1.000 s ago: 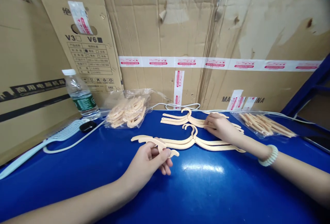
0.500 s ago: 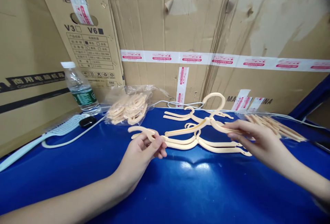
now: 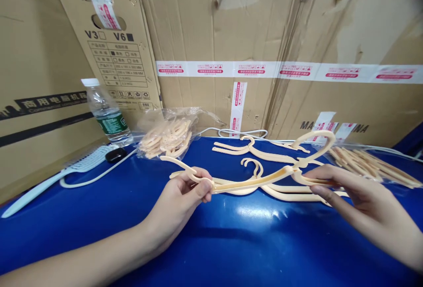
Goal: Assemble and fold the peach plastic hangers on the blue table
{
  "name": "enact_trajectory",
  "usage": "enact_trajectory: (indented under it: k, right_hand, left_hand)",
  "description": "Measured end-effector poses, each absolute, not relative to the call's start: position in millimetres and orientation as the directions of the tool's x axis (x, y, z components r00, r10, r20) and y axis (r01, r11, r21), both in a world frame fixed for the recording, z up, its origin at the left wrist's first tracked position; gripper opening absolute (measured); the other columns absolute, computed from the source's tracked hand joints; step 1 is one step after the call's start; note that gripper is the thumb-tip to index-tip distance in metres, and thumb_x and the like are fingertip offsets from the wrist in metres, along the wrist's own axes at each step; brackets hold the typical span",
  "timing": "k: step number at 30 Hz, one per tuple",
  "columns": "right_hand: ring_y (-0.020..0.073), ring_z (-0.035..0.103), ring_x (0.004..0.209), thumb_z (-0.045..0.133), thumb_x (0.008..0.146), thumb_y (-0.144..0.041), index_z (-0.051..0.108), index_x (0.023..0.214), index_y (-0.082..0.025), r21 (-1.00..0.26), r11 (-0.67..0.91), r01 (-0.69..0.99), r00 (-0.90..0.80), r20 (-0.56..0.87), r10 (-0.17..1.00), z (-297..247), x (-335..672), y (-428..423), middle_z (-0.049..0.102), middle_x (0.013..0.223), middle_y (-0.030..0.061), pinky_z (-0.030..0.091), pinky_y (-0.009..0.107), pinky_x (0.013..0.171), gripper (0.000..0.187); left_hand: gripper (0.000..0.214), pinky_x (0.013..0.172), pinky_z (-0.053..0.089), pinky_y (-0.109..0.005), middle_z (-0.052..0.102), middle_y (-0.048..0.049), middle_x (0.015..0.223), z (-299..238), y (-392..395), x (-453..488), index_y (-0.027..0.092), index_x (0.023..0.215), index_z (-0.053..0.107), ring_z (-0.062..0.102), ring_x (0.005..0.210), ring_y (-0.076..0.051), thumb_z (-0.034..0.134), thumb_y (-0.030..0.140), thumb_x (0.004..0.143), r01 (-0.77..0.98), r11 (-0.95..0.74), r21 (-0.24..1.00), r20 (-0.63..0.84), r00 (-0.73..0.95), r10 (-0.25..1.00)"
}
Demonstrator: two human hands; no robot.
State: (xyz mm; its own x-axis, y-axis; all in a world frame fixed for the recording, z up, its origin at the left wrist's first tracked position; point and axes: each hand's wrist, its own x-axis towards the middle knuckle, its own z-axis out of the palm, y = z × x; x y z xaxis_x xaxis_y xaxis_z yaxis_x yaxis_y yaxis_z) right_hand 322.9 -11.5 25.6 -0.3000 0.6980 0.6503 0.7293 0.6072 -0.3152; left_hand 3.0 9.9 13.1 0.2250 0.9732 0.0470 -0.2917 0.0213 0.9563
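Note:
A cream plastic clothes hanger [image 3: 254,183] is held up over the table, its hook [image 3: 325,136] tilted toward the right. My right hand [image 3: 360,203] pinches the arm near the hook between thumb and fingers. At the end of the other arm, my left hand [image 3: 187,196] is closed on a curved hanger piece [image 3: 175,162] that sticks out up and left. The arm's end meets this piece at my left thumb; whether they are joined is hidden by the fingers. Right behind lie more cream hangers [image 3: 291,197], and another hanger [image 3: 274,155] farther back.
At the back left are a bag of curved pieces [image 3: 165,139], a water bottle [image 3: 110,121], a black object [image 3: 115,155] and a pale blue hairbrush [image 3: 79,160]. A bag of straight pieces [image 3: 373,165] lies at the right. Cardboard boxes [image 3: 211,22] wall off the blue table [image 3: 238,251].
The hanger has come lower and its free arm end now meets the piece in my left hand. My right hand has moved right and down. The view has shifted slightly.

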Motion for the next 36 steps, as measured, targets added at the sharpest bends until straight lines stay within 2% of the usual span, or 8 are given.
enact_trajectory:
  k: [4,10,15,18,22,27,32,36]
  right_hand:
    - [0.0183,0.070,0.080,0.056,0.094,-0.035,0.066,0.100,-0.031,-0.318,0.585,0.746,-0.273,0.656,0.704,24.3,325.4,-12.1,0.073,0.093,0.0011,0.056,0.022,0.071,0.012]
    - [0.0198,0.070,0.081,0.055,0.093,-0.032,0.065,0.099,-0.033,-0.310,0.600,0.737,-0.289,0.659,0.695,28.3,321.6,-14.8,0.073,0.092,0.0001,0.056,0.024,0.068,0.011]
    - [0.0210,0.070,0.080,0.055,0.093,-0.029,0.063,0.101,-0.035,-0.293,0.604,0.741,-0.298,0.663,0.687,25.4,321.5,-15.3,0.073,0.094,0.0000,0.056,0.027,0.069,0.013]
    - [0.0233,0.069,0.084,0.055,0.093,-0.028,0.062,0.104,-0.034,-0.254,0.604,0.755,-0.309,0.675,0.670,21.0,322.7,-15.7,0.073,0.097,0.0015,0.056,0.031,0.073,0.015]
    - [0.0231,0.069,0.079,0.056,0.093,-0.029,0.063,0.099,-0.033,-0.241,0.579,0.779,-0.272,0.702,0.658,18.4,321.7,-17.8,0.072,0.092,0.0018,0.054,0.031,0.065,0.010]
    - [0.0238,0.069,0.080,0.056,0.093,-0.031,0.063,0.100,-0.032,-0.246,0.581,0.775,-0.264,0.711,0.652,18.3,320.8,-17.9,0.072,0.092,0.0024,0.051,0.030,0.056,0.010]
    - [0.0239,0.069,0.087,0.054,0.093,-0.026,0.065,0.101,-0.034,-0.308,0.625,0.717,-0.307,0.665,0.680,16.8,322.0,-18.2,0.072,0.097,0.0016,0.055,0.033,0.068,0.016]
    - [0.0239,0.069,0.078,0.057,0.091,-0.027,0.064,0.096,-0.032,-0.272,0.589,0.761,-0.267,0.696,0.667,14.5,320.2,-20.8,0.073,0.091,0.0018,0.053,0.033,0.062,0.010]
  left_hand:
    - [0.024,0.065,0.043,-0.021,0.055,0.0012,0.079,12.1,10.0,2.1,0.018,0.081,0.063,0.048,0.068,-0.010,0.079,0.035,0.080,-0.402,0.112,0.909,0.030,0.329,0.944]
    - [0.019,0.073,0.047,-0.027,0.057,-0.0027,0.096,12.5,7.3,2.1,0.019,0.082,0.061,0.052,0.083,-0.015,0.074,0.032,0.086,-0.435,0.182,0.882,0.028,0.435,0.900]
    - [0.017,0.069,0.047,-0.027,0.059,-0.0037,0.094,12.3,6.8,2.2,0.018,0.083,0.063,0.056,0.079,-0.015,0.073,0.031,0.087,-0.446,0.208,0.871,0.021,0.456,0.890]
    - [0.018,0.068,0.047,-0.025,0.060,-0.0031,0.086,12.3,7.5,2.1,0.016,0.081,0.064,0.057,0.072,-0.013,0.075,0.030,0.085,-0.440,0.247,0.864,-0.011,0.473,0.881]
    - [0.019,0.064,0.046,-0.021,0.060,-0.0023,0.073,13.5,7.0,1.6,0.013,0.078,0.065,0.056,0.067,-0.011,0.077,0.028,0.083,-0.436,0.277,0.856,-0.059,0.451,0.891]
    - [0.018,0.066,0.049,-0.022,0.062,-0.0026,0.078,15.8,4.5,1.9,0.012,0.078,0.066,0.059,0.069,-0.012,0.077,0.026,0.083,-0.446,0.260,0.857,-0.068,0.402,0.913]
    - [0.024,0.061,0.046,-0.021,0.060,-0.0013,0.074,16.9,4.6,3.6,0.012,0.073,0.063,0.057,0.064,-0.011,0.082,0.027,0.077,-0.444,0.230,0.866,-0.061,0.362,0.930]
    - [0.031,0.056,0.041,-0.019,0.058,0.0005,0.069,17.2,4.6,4.0,0.013,0.071,0.060,0.054,0.059,-0.009,0.086,0.029,0.073,-0.439,0.191,0.878,-0.045,0.321,0.946]
